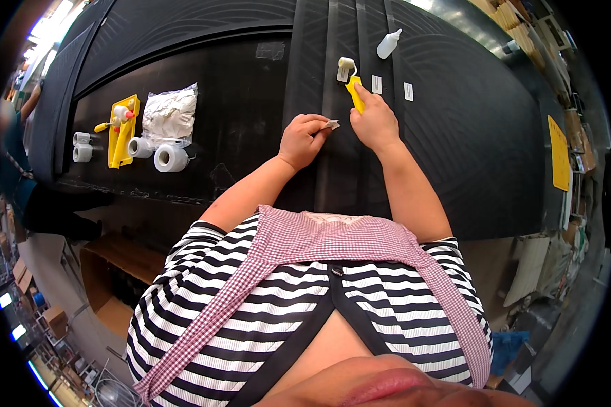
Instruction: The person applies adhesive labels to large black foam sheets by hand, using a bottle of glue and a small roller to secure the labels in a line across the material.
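My left hand [304,140] pinches a small pale label [331,125] between thumb and fingers, above the long black strips [324,163]. In my right hand [375,122] is a small hand roller [356,95] with a yellow handle, gripped with the fingers wrapped round it. Its pale roller head lies over a white label [343,73] on one strip, covering part of it. Two more labels, a near one [377,84] and a farther-right one [408,91], sit on the black surface to the right of the roller. Beyond them lies a white squeeze bottle [388,45].
On the left, a yellow tray [130,152] holds another roller, beside a clear bag of white cloth-like items [170,114]. Several white rolls [170,159] stand close by. A person [20,163] is at the far left. An open cardboard box [112,298] sits below the table edge.
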### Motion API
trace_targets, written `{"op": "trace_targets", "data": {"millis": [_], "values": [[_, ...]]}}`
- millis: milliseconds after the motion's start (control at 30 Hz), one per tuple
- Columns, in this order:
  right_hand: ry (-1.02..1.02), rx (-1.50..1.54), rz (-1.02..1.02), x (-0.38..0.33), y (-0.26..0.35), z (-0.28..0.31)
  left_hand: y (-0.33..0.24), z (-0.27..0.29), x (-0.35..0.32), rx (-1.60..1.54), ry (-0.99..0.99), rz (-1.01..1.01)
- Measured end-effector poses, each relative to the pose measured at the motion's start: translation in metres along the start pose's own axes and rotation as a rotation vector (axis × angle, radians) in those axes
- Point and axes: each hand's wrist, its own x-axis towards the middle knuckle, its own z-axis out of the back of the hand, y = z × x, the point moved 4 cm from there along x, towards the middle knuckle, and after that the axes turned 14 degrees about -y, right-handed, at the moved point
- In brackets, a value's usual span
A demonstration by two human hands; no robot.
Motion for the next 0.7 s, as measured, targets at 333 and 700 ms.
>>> {"op": "trace_targets", "data": {"millis": [333,700], "values": [[-0.071,0.139,0.022,-0.039,0.001,0.037,0.001,-0.001,0.0,0.023,0.005,-0.009],[-0.131,0.085,0.089,-0.053,-0.006,0.03,0.002,-0.002,-0.001,0.038,0.027,0.004]]}}
